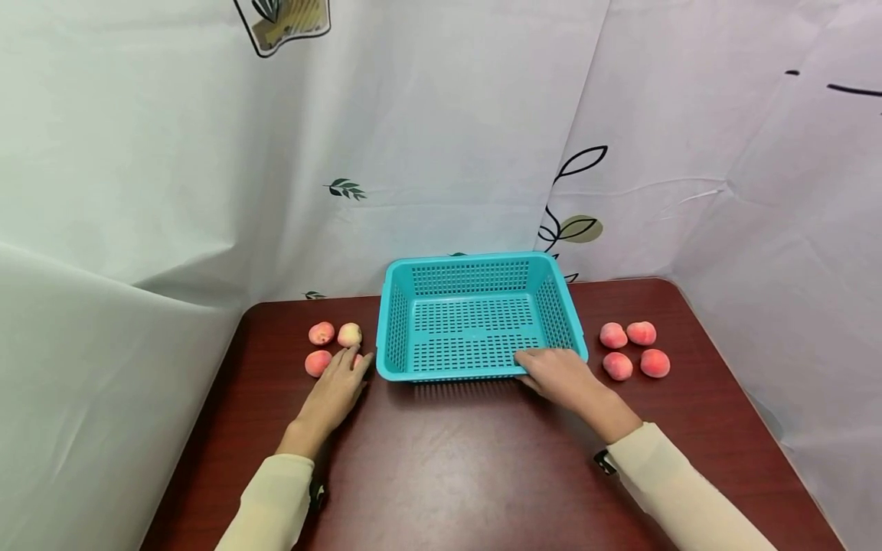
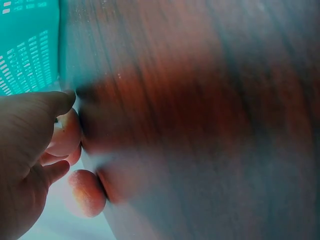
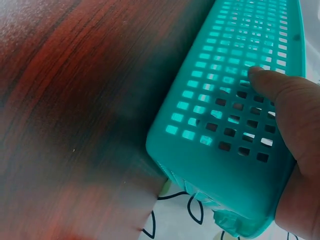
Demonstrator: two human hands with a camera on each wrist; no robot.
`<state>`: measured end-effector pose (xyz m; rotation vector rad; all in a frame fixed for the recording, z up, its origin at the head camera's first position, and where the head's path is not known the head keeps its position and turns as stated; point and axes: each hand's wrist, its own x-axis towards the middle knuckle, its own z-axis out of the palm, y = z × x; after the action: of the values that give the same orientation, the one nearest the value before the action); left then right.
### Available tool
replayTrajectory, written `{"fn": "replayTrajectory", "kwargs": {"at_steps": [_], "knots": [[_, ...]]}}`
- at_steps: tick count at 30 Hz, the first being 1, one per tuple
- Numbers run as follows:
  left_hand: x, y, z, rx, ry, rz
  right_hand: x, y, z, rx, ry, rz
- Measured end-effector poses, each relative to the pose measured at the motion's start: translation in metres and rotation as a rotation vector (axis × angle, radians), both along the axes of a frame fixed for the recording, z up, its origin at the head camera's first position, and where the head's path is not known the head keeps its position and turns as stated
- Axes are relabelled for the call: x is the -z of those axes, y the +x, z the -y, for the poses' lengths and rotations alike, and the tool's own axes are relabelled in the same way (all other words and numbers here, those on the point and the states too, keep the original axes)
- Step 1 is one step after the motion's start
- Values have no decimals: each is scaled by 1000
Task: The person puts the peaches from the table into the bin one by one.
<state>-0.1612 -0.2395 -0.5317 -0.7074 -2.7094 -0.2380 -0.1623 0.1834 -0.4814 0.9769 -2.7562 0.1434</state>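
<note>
My left hand (image 1: 333, 388) is at the left group of peaches, with its thumb and fingers around the nearest right peach (image 2: 66, 135). That peach is mostly hidden under the hand in the head view. Close by sit a pale yellowish peach (image 1: 350, 335) and two redder peaches, one at the back (image 1: 321, 333) and one in front (image 1: 318, 363). My right hand (image 1: 561, 375) grips the near rim of a turquoise plastic basket (image 1: 475, 373) close to its right corner. In the right wrist view the thumb (image 3: 267, 82) lies against the perforated outer wall.
Right of the basket several peaches (image 1: 617, 366) sit in a cluster on the dark red wooden table (image 1: 448, 467). The basket's perforated floor (image 1: 475, 321) shows no fruit. White printed cloth (image 1: 441, 138) hangs behind the table and at both sides.
</note>
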Motion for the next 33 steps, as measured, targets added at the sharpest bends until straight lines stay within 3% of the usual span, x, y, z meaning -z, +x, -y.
{"fn": "replayTrajectory", "kwargs": {"at_steps": [11, 19, 33], "knots": [[6, -5, -2, 28, 27, -2, 0, -2, 0, 6, 8, 20], [9, -7, -6, 16, -8, -15, 0, -3, -1, 8, 10, 22], [4, 4, -6, -49, -27, -57, -2, -1, 1, 32, 16, 58]]}}
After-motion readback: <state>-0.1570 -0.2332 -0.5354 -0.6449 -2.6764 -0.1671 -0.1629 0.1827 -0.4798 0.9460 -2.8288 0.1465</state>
